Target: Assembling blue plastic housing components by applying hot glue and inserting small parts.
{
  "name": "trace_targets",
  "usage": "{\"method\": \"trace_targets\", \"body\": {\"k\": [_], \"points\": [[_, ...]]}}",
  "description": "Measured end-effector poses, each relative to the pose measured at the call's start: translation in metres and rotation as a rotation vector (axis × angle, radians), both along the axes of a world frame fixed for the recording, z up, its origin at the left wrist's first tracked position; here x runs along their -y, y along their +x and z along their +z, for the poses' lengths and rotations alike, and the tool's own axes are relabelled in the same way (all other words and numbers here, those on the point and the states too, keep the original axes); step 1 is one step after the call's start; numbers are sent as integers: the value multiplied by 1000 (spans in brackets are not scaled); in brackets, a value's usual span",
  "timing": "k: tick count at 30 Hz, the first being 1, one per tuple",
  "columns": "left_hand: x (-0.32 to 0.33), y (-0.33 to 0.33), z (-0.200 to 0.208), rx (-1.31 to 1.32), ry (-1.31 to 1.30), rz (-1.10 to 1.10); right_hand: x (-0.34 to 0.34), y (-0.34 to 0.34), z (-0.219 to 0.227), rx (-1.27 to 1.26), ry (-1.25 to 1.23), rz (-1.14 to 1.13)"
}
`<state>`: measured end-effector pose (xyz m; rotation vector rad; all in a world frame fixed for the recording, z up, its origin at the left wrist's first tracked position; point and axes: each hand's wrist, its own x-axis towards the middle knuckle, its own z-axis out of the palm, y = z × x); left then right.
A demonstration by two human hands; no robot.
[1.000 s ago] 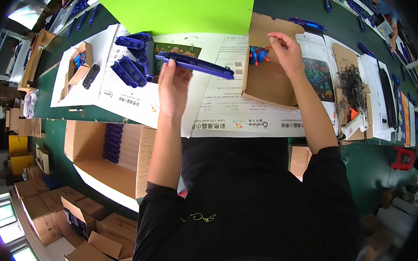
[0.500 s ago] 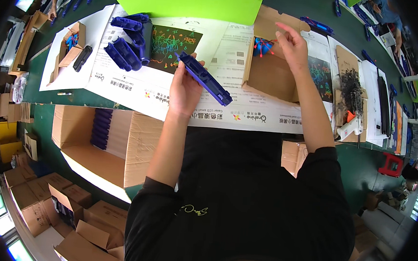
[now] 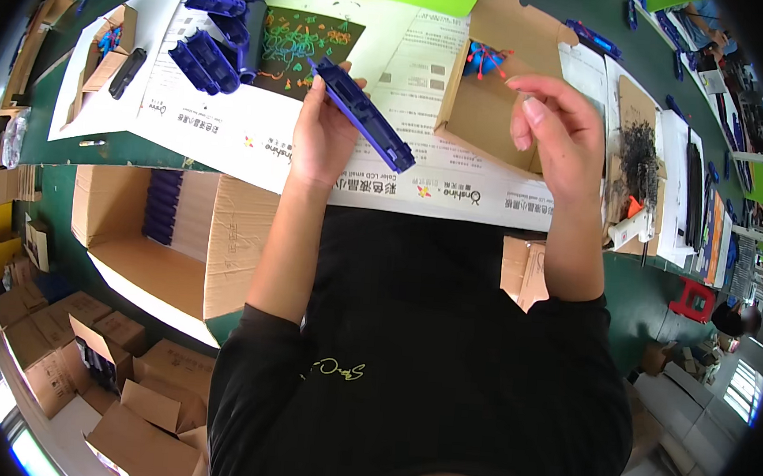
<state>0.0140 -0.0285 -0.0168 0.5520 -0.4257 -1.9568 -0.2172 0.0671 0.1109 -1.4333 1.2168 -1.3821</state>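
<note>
My left hand [image 3: 325,137] is closed around a long dark-blue plastic housing [image 3: 368,118], its hollow ribbed side up, slanting down to the right above the printed paper. My right hand [image 3: 557,131] is raised over the near right part of a shallow cardboard box [image 3: 494,149]. Its fingers are curled with thumb and forefinger close together; whatever they hold, if anything, is too small to make out. Inside that box, toward its far left, lies a bundle of blue wires with red tips [image 3: 485,59]. Several more blue housings [image 3: 206,59] are piled left of a dark sheet with coloured drawings [image 3: 311,47].
A black bar-shaped part [image 3: 128,73] lies beside a small open carton [image 3: 101,77] at the left. An open cardboard box [image 3: 236,228] holding blue pieces stands below the table edge. At right are a heap of dark bits [image 3: 636,159] and a white-and-orange tool [image 3: 630,227].
My right hand has drawn back toward me from the wire bundle, its fingers curling. The left hand still holds the blue housing. The whole view has shifted slightly.
</note>
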Motion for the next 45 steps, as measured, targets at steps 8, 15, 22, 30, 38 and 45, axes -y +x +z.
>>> {"method": "trace_targets", "body": {"k": [8,15,22,30,38,45], "points": [[1,0,0,-14,-33,-23,-28,31,-25,208,79,25],[0,-3,-5,34,-77,9,-41,35,-48,225,55,-88],[0,-2,-6,60,-70,18,-47,32,-53,236,21,-55],[-1,-3,-6,61,-96,24,-50,33,-55,221,5,-61],[1,-4,-9,68,-99,37,-52,34,-51,151,-26,-63],[-1,-4,-5,62,-107,25,-53,35,-50,107,-43,-71]]}}
